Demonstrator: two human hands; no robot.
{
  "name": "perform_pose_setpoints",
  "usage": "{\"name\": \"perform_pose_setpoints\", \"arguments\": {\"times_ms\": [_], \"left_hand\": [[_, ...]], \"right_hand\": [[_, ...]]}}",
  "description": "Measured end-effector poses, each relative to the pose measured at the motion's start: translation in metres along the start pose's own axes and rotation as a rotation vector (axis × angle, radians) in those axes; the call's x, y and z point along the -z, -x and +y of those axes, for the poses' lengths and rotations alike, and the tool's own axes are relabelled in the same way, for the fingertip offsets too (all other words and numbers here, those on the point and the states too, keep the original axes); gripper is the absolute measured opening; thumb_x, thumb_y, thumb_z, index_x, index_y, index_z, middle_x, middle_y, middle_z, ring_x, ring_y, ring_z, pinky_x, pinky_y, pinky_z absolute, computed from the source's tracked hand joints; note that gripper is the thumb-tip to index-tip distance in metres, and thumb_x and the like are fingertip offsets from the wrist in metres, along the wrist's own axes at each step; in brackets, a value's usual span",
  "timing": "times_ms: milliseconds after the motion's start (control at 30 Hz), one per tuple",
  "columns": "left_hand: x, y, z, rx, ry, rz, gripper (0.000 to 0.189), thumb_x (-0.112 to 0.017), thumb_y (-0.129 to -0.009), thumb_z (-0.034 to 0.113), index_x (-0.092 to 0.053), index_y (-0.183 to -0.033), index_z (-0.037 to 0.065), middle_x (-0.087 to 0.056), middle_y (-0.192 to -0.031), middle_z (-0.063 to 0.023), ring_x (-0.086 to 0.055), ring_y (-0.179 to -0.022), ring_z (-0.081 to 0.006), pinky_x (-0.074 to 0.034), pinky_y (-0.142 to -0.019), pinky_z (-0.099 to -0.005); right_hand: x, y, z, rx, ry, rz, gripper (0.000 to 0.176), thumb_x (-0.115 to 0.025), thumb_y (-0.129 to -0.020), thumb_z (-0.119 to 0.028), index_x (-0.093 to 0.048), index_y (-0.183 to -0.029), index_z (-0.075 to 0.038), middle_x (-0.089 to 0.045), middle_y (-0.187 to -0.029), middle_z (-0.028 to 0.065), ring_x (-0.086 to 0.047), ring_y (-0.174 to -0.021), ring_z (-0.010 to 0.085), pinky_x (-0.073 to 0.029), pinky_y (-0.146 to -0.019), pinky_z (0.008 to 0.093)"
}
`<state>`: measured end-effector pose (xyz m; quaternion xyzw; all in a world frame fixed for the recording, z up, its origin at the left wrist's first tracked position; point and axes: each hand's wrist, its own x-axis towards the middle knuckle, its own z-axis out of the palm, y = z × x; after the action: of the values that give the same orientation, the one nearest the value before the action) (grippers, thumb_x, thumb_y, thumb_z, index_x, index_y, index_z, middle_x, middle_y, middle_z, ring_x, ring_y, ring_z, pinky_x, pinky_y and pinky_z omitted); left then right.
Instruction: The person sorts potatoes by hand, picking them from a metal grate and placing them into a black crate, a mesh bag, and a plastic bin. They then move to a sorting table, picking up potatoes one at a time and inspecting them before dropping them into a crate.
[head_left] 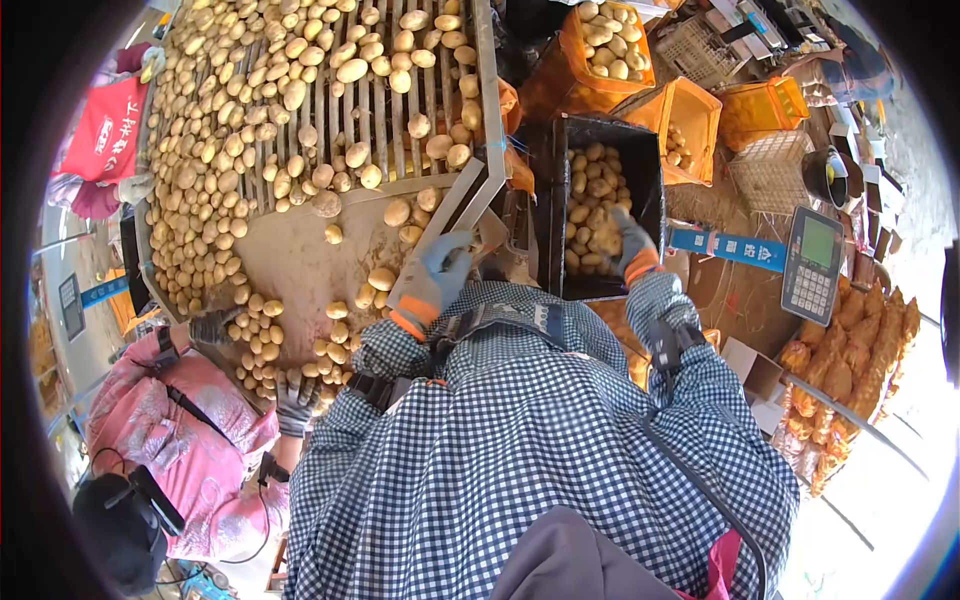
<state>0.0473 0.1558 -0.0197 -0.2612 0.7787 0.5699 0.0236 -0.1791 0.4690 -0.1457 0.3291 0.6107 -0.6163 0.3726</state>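
Note:
Many potatoes [352,70] lie on a slatted metal sorting table [300,230]. My left hand [440,272], in a grey glove with an orange cuff, is over the table's metal corner edge; its fingers are bent and what they may hold is too small to tell. My right hand [634,245], gloved the same way, reaches over the right rim of a black crate [548,200] partly filled with potatoes [593,185]. Its fingers are beside a potato [604,236] in the crate; whether they grip it is unclear.
Orange-lined crates [690,100] with potatoes stand beyond the black crate. A digital scale display [812,262] is at the right, near filled orange net bags [850,350]. A co-worker in pink [180,440] works at the table's left, another person in red [105,130] farther off.

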Motion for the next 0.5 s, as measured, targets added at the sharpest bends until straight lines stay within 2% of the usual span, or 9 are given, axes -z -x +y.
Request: {"name": "perform_pose_setpoints", "arguments": {"times_ms": [67, 133, 167, 200, 267, 300, 333, 400, 500], "left_hand": [[0.008, -0.006, -0.013, 0.045, 0.049, 0.069, 0.032, -0.068, -0.086, 0.013, -0.067, -0.116, 0.005, -0.068, -0.107, -0.0125, -0.066, -0.085, -0.0191, -0.053, -0.076, -0.0297], [0.007, -0.018, -0.036, -0.284, -0.289, 0.323, 0.037, -0.068, -0.083, 0.018, -0.065, -0.118, 0.007, -0.067, -0.115, -0.0158, -0.068, -0.096, -0.0303, -0.055, -0.082, -0.0375], [0.01, -0.018, -0.025, -0.301, -0.466, 0.304, 0.05, -0.072, -0.08, 0.025, -0.062, -0.125, 0.008, -0.061, -0.127, -0.0174, -0.06, -0.114, -0.0363, -0.048, -0.096, -0.0451], [0.007, -0.02, -0.022, -0.296, -0.462, 0.29, 0.05, -0.072, -0.08, 0.025, -0.062, -0.125, 0.008, -0.061, -0.127, -0.0174, -0.06, -0.114, -0.0363, -0.048, -0.096, -0.0451], [0.0, -0.025, -0.021, -0.387, -0.805, 0.227, 0.068, -0.075, -0.076, 0.034, -0.054, -0.136, 0.009, -0.05, -0.141, -0.018, -0.047, -0.131, -0.0374, -0.035, -0.109, -0.0518], [-0.006, -0.027, -0.031, -0.35, -0.847, 0.171, 0.08, -0.076, -0.074, 0.038, -0.046, -0.142, 0.008, -0.043, -0.146, -0.0183, -0.038, -0.137, -0.0391, -0.026, -0.113, -0.0563], [-0.007, -0.029, -0.031, -0.352, -0.847, 0.155, 0.08, -0.076, -0.074, 0.038, -0.046, -0.142, 0.008, -0.043, -0.146, -0.0183, -0.038, -0.137, -0.0391, -0.026, -0.113, -0.0563], [-0.008, -0.031, -0.03, -0.35, -0.897, 0.154, 0.079, -0.075, -0.076, 0.036, -0.044, -0.143, 0.008, -0.041, -0.147, -0.0177, -0.038, -0.136, -0.0398, -0.028, -0.112, -0.0561], [-0.007, -0.033, -0.031, -0.388, -0.898, 0.184, 0.075, -0.074, -0.075, 0.034, -0.048, -0.14, 0.008, -0.045, -0.143, -0.0184, -0.042, -0.133, -0.0399, -0.031, -0.111, -0.0554]], "right_hand": [[-0.009, 0.003, -0.037, 0.063, -0.045, 0.034, 0.045, -0.072, -0.088, -0.046, -0.062, -0.119, -0.016, -0.069, -0.101, 0.0014, -0.067, -0.091, 0.0199, -0.056, -0.069, 0.0386], [-0.003, -0.016, -0.059, 0.204, -0.102, -0.068, 0.045, -0.071, -0.089, -0.043, -0.06, -0.122, -0.015, -0.068, -0.106, 0.0027, -0.066, -0.098, 0.0205, -0.057, -0.074, 0.0393], [0.002, -0.026, -0.065, 0.298, -0.172, -0.181, 0.049, -0.071, -0.091, -0.037, -0.055, -0.129, -0.011, -0.063, -0.115, 0.0061, -0.065, -0.102, 0.0224, -0.057, -0.082, 0.0416], [0.008, -0.041, -0.066, 0.639, 0.072, -0.331, 0.055, -0.071, -0.091, -0.031, -0.049, -0.134, -0.006, -0.058, -0.122, 0.0086, -0.063, -0.104, 0.0232, -0.056, -0.088, 0.0386], [0.001, -0.034, -0.08, 0.619, 0.075, -0.204, 0.062, -0.071, -0.091, -0.028, -0.041, -0.139, -0.003, -0.055, -0.125, 0.011, -0.062, -0.106, 0.0225, -0.055, -0.088, 0.0329], [-0.006, -0.03, -0.084, 0.386, -0.133, -0.038, 0.063, -0.072, -0.089, -0.027, -0.044, -0.139, 0.0, -0.057, -0.126, 0.0132, -0.061, -0.109, 0.0234, -0.054, -0.089, 0.0324], [0.002, -0.045, -0.076, 0.378, -0.138, -0.026, 0.063, -0.072, -0.089, -0.027, -0.044, -0.139, 0.0, -0.057, -0.126, 0.0132, -0.061, -0.109, 0.0234, -0.054, -0.089, 0.0324], [0.03, -0.094, -0.053, 0.459, 0.738, 0.199, 0.059, -0.071, -0.089, -0.029, -0.05, -0.137, -0.001, -0.059, -0.13, 0.0157, -0.06, -0.115, 0.0249, -0.052, -0.093, 0.0356], [0.006, -0.064, -0.051, 0.497, 1.092, 0.195, 0.059, -0.072, -0.085, -0.034, -0.056, -0.134, -0.007, -0.058, -0.134, 0.018, -0.058, -0.12, 0.0316, -0.048, -0.099, 0.0406]]}}
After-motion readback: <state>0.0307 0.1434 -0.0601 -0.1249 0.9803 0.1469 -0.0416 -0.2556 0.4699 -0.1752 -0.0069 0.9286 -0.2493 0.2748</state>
